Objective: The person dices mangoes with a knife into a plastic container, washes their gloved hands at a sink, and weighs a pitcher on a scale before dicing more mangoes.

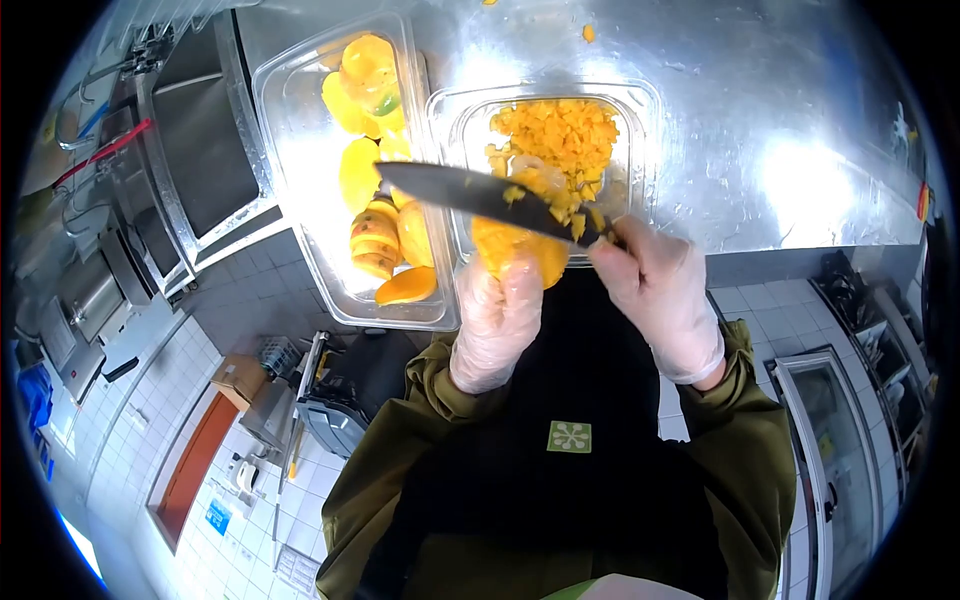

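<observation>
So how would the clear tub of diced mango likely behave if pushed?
The clear tub would probably slide easily, since the metal counter looks smooth. Its low, wide shape suggests it's unlikely to tip. Being see-through and apparently plastic, it might flex slightly when squeezed.

On the silver metal tabletop (720,120), to the left, a long rectangular clear plastic tray (292,120) with rounded yellow fruit pieces (360,175) inside; just right of it, a smaller clear plastic tub (642,150) with small diced yellow fruit (565,135) inside, and beyond that a small yellow scrap (588,34). At the tub's near edge, a rounded yellow fruit (540,262) in the clear-gloved left hand (498,325); above it, slanting leftward from the clear-gloved right hand (662,285), a long dark-bladed knife (450,188), tip over the tray.
</observation>
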### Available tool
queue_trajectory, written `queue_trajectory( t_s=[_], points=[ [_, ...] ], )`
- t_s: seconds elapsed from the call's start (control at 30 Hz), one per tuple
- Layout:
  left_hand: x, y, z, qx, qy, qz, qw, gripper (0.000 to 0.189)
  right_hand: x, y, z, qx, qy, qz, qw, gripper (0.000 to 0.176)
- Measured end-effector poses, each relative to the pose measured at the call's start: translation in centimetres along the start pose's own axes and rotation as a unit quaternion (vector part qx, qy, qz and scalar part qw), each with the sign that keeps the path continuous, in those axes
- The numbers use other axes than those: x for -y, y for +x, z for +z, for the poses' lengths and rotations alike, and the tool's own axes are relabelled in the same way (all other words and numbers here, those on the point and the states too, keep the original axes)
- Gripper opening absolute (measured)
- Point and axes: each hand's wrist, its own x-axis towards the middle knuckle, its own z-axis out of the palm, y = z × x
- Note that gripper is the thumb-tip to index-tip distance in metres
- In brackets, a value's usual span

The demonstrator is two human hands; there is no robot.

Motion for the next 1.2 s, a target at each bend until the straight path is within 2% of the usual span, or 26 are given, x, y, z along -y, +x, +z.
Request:
queue_trajectory(
  t_s=[0.07,0.1,0.13,0.2,0.23,0.27,0.33,0.4,0.43,0.53,0.57,0.63,0.7,0.8,0.87,0.97,1.1,1.2],
  points=[
    [0.8,-0.1,-1.4,0.060,0.161,0.077,0.982,0.023,-0.2,0.5,-0.2,-0.025,-0.013,-0.001,1.000,0.022],
    [0.2,0.3,-0.6,0.033,0.136,0.105,0.985,0.017,-0.5,0.7,-0.2,-0.038,-0.015,-0.003,0.999,0.023],
    [0.3,0.3,-1.0,0.049,0.125,0.093,0.987,0.015,-0.7,0.7,-0.4,-0.050,-0.017,-0.005,0.999,0.024],
    [1.0,0.2,-2.4,0.072,0.107,0.067,0.989,0.014,-0.4,0.5,-1.7,0.017,0.100,0.053,0.993,0.032],
    [1.8,0.4,-2.2,0.021,0.041,0.019,0.999,0.019,-0.5,0.4,-2.4,0.049,0.145,0.066,0.986,0.033],
    [1.9,0.4,-2.6,0.030,-0.047,-0.052,0.997,0.024,-0.6,0.4,-2.9,0.079,0.188,0.080,0.976,0.034],
    [1.3,2.0,-2.0,0.055,-0.093,0.021,0.994,0.036,-1.2,0.3,-3.5,0.126,0.183,0.078,0.972,0.040],
    [1.3,2.4,-2.8,0.110,-0.054,-0.008,0.992,0.035,-1.6,0.2,-3.9,0.173,0.152,0.072,0.971,0.043],
    [1.0,3.0,-2.9,0.133,0.080,0.058,0.986,0.032,-1.6,0.2,-3.9,0.179,0.151,0.069,0.970,0.044],
    [1.0,2.5,-3.0,0.170,0.109,0.037,0.979,0.036,-1.6,0.1,-3.9,0.189,0.146,0.061,0.969,0.046],
    [1.2,2.2,-2.5,0.132,-0.047,-0.032,0.990,0.039,-1.7,0.1,-3.9,0.187,0.144,0.057,0.970,0.046],
    [0.7,1.7,-2.3,0.091,-0.117,-0.138,0.979,0.029,-1.8,0.1,-3.9,0.186,0.138,0.049,0.972,0.046],
    [0.9,1.4,-2.6,0.099,-0.135,-0.173,0.971,0.028,-1.8,0.1,-3.9,0.188,0.130,0.044,0.973,0.046],
    [1.6,1.3,-3.1,0.136,-0.064,-0.087,0.985,0.029,-1.6,0.3,-4.2,0.180,0.093,0.027,0.979,0.029],
    [1.2,1.9,-2.3,0.092,0.010,0.012,0.996,0.023,-1.9,0.2,-4.0,0.165,0.070,0.014,0.984,0.031],
    [1.3,1.8,-2.9,0.112,0.059,-0.002,0.992,0.020,-2.2,-0.1,-3.3,0.122,0.030,-0.011,0.992,0.034],
    [0.4,2.3,-2.0,0.062,0.057,0.012,0.996,0.016,-2.2,-0.6,-2.5,0.075,-0.037,-0.036,0.996,0.037],
    [0.5,2.0,-1.6,0.027,0.045,0.014,0.999,0.015,-1.8,-0.8,-1.6,0.037,-0.038,-0.038,0.998,0.036]
  ],
)
